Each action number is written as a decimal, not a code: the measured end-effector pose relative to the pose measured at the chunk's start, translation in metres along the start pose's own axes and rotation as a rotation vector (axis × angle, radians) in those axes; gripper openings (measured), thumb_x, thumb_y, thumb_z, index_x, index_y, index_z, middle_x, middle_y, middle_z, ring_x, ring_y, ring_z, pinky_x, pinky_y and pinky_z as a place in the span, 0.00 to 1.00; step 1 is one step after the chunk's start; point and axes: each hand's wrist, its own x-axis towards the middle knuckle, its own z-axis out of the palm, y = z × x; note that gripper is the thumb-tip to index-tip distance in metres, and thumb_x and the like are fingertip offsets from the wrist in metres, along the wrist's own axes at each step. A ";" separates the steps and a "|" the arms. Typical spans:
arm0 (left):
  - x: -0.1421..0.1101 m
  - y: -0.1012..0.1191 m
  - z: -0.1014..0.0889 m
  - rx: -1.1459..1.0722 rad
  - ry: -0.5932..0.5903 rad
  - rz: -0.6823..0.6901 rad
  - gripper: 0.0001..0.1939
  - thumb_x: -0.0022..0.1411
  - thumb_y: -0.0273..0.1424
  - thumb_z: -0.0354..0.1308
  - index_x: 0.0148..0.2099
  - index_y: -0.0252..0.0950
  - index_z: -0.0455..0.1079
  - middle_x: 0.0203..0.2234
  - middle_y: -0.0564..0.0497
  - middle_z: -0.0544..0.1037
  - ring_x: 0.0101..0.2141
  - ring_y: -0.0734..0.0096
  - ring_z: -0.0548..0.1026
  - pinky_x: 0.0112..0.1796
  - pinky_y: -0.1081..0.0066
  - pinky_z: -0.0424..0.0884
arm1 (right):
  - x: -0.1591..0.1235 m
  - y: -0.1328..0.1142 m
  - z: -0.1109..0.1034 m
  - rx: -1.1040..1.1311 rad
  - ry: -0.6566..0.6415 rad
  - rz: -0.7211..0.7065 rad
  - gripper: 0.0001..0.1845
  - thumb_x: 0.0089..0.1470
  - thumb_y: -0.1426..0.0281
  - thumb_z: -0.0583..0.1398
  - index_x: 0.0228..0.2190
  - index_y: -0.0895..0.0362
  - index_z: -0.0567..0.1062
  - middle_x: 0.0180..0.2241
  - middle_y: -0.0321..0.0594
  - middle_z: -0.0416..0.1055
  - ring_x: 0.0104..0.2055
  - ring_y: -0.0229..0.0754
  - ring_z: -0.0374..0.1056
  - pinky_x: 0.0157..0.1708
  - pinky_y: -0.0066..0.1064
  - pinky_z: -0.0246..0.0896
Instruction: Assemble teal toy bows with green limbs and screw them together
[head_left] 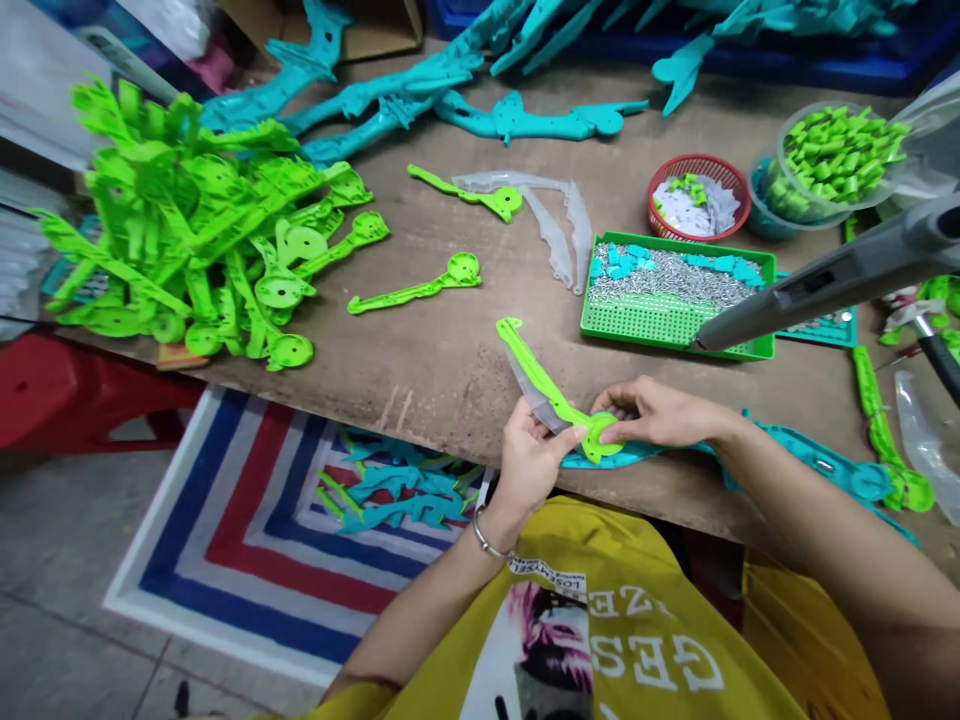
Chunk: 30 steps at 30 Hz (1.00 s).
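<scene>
At the table's near edge, my left hand (531, 455) is closed on a lime-green plastic arm-shaped part (546, 383) with a round end. A translucent blade-like piece (531, 388) lies along that part's left side. My right hand (649, 412) pinches the round end from the other side, its thumb on the disc. Beneath both hands a long teal plastic part (810, 455) stretches to the right along the edge. Two loose lime-green arm parts, one of them (416, 290), rest farther left, beside translucent curved pieces (574, 230).
A heap of lime-green parts (187, 230) stands at left, with teal parts (525, 118) behind. A green basket (679, 345) holds screws and teal bits. Nearby are a red basket (654, 205) and a tub of green caps (840, 160). A grey power screwdriver (832, 270) reaches in from the right.
</scene>
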 end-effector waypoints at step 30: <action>0.033 0.018 -0.016 -0.209 -0.023 -0.080 0.27 0.41 0.39 0.78 0.40 0.33 0.71 0.27 0.51 0.81 0.29 0.68 0.81 0.35 0.69 0.76 | 0.002 0.006 0.013 0.102 0.039 0.113 0.19 0.47 0.59 0.67 0.36 0.60 0.76 0.26 0.34 0.68 0.27 0.34 0.58 0.27 0.27 0.52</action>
